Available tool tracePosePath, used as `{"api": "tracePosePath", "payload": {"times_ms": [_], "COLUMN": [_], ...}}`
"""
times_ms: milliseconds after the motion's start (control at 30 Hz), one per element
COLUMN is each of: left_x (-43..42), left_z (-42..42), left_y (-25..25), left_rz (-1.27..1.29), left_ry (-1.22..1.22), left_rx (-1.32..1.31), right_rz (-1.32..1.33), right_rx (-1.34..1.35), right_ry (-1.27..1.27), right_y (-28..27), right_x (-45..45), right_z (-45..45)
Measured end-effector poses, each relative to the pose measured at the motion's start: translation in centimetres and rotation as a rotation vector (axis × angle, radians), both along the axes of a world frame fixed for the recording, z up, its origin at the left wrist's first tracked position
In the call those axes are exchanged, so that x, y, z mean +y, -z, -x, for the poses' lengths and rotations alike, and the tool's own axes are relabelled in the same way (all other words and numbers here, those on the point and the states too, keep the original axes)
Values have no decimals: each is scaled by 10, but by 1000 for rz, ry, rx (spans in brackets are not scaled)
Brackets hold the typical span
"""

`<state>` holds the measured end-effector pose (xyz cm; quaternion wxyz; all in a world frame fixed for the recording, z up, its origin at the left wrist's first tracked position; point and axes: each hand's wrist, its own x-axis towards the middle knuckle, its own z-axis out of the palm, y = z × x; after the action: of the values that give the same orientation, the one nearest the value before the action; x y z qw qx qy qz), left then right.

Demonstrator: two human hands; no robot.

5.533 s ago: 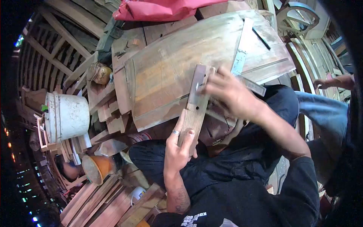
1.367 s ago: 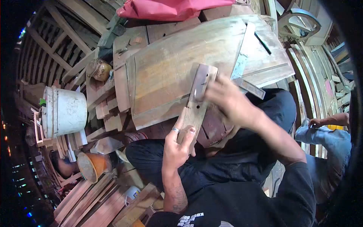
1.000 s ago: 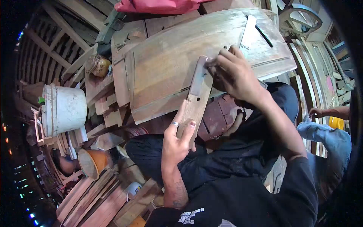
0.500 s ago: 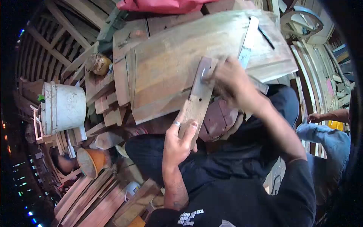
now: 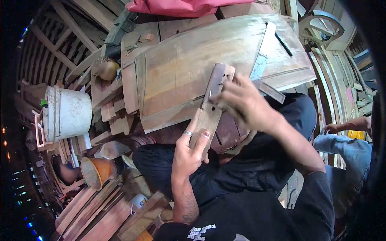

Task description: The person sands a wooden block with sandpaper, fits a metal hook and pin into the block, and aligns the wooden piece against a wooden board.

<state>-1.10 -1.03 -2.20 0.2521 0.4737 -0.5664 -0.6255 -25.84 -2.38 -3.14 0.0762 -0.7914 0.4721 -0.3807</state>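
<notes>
Starting far left: white bucket [image 5: 70,114] perched on a bunch of wood scraps, so one good bump and I could see it tipping. Then the left hand [image 5: 188,156], fingers closed around the lower end of the wooden piece [image 5: 211,120], which is held up at a tilt in front of the wide panel [image 5: 181,70]. That's the only steady grip I can make out, all at one end, so hard pressure up top could twist the piece in the palm.

The dark strip [image 5: 214,82] runs along the piece's upper left edge. The right hand [image 5: 247,102] is over there with curled fingers, too blurry to tell if they're gripping anything or just touching. If that edge is sharp (can't tell), a slip could nick a finger.

Further right, the metal square [image 5: 262,54] lies on the panel with its handle close to the person's bent knee [image 5: 299,114]. Shift that leg and it might get knocked off. The black stick [image 5: 283,44] beside it could roll if the panel's jolted.
</notes>
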Motion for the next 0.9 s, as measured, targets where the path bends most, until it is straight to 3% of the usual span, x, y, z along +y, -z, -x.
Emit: {"api": "tracePosePath", "payload": {"times_ms": [100,233,333,400,533,633,667,767,900], "left_x": [1,-2,1,-1,-4,-3,-3,-5,-2], "left_z": [-1,1,0,0,2,1,1,1,2], "left_y": [0,-1,-1,-2,-3,-1,-2,0,1], "left_rz": [-11,16,-37,-29,-29,-45,-20,29,-27], "left_ry": [-11,5,-15,-4,3,6,-6,19,-3], "left_rx": [-11,7,-12,-17,19,-18,-4,10,10], "right_rz": [-87,-2,2,-54,16,-88,17,40,6], "right_rx": [29,-9,-35,6,-11,79,25,87,90], "right_ry": [243,3,77,286,-7,196,308,67,160], "right_y": [0,4,9,4,2,3,8,9,2], "right_x": [-15,0,-14,-23,-2,-20,-27,-9,-17], "right_z": [24,-3,17,29,2,30,26,2,19]}}
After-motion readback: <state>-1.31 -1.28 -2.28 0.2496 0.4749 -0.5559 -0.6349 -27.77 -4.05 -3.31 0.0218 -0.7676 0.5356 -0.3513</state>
